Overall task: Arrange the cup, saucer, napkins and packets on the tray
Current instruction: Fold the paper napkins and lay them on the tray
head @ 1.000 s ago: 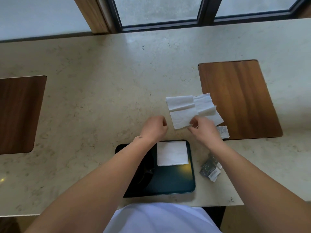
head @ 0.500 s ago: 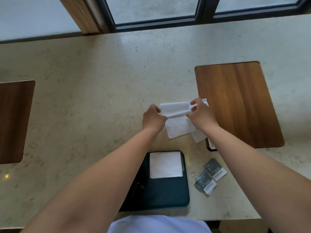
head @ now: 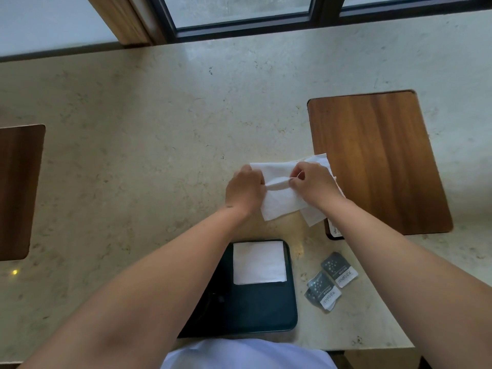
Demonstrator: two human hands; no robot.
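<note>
Loose napkin [head: 279, 201] held beyond tray [head: 255, 312], pinched at fold by left hand [head: 245, 190] and right hand [head: 315, 183]. Thin, limp, tear-prone: best gripped at edges. Folded napkin [head: 259, 262] laid on tray; packets [head: 330, 280] right of tray on worktop [head: 159, 129].

The tray [head: 266, 312] lies on the counter [head: 149, 145] at its near edge, with a folded napkin [head: 259, 262] on its far right part. Right of the tray, two packets [head: 330, 282] lie side by side on the counter, touching or overlapping. Beyond the tray, the left hand [head: 245, 191] and right hand [head: 314, 183] pinch an unfolded napkin [head: 279, 202] between them, just left of a wooden inlay [head: 378, 161]; another inlay [head: 18, 190] sits far left.
</note>
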